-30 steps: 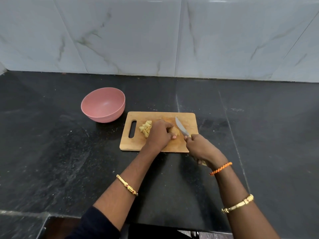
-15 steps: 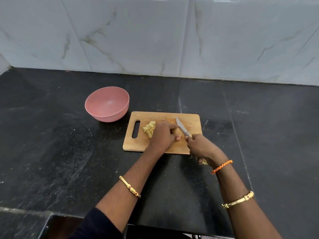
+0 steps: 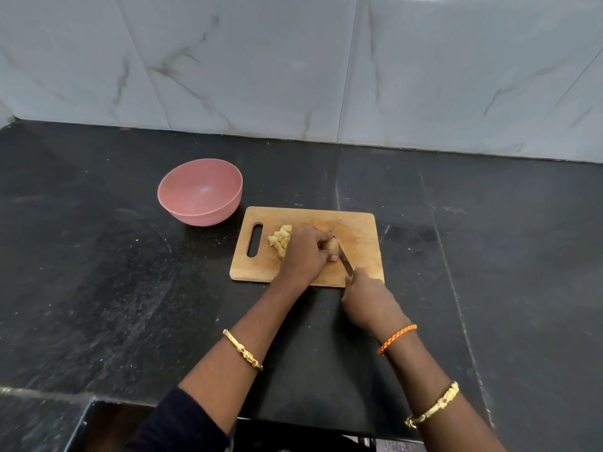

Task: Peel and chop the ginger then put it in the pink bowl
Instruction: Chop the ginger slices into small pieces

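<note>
On a black worktop (image 3: 98,272), a pink bowl (image 3: 199,191) stands just left of a wooden cutting board (image 3: 355,230). Chopped ginger (image 3: 280,240) lies piled near the board's handle slot. The left hand (image 3: 303,256), fingers curled, holds the uncut ginger piece (image 3: 332,246) against the board. The knife (image 3: 342,254), raised half a second ago, now has its blade lowered against the piece; the right hand (image 3: 367,298) grips its handle at the board's near edge.
</note>
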